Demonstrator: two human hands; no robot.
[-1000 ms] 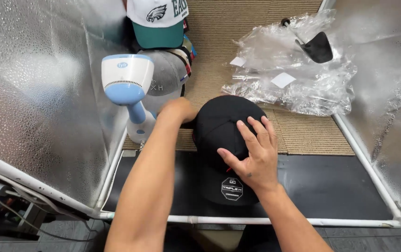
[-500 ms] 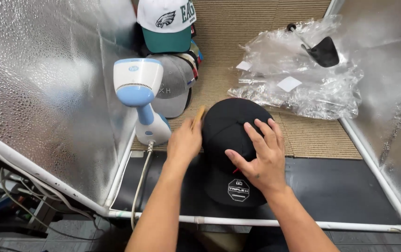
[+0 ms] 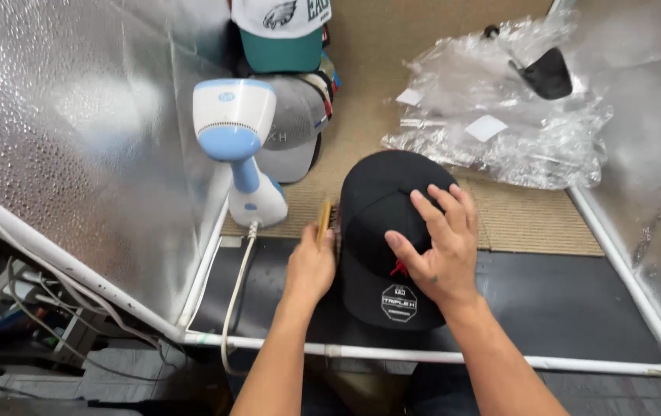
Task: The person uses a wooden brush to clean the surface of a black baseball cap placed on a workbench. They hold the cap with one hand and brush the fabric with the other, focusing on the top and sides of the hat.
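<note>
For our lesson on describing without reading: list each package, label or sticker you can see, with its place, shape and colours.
Clear plastic bags: crumpled heap, upper right on the tan mat.
White labels: small rectangles on those bags.
Round sticker: black with pale print, on the brim of the black cap under the right hand.

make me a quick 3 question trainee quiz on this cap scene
1. True or false: the right hand lies on top of the black cap.
2. What does the left hand hold? A) brush B) steamer C) plastic bag
3. Which side of the black cap does the steamer stand on, as the wearer sees it?

Key
1. True
2. A, a thin wooden brush held against the cap's side
3. Left, by the foil wall
</note>
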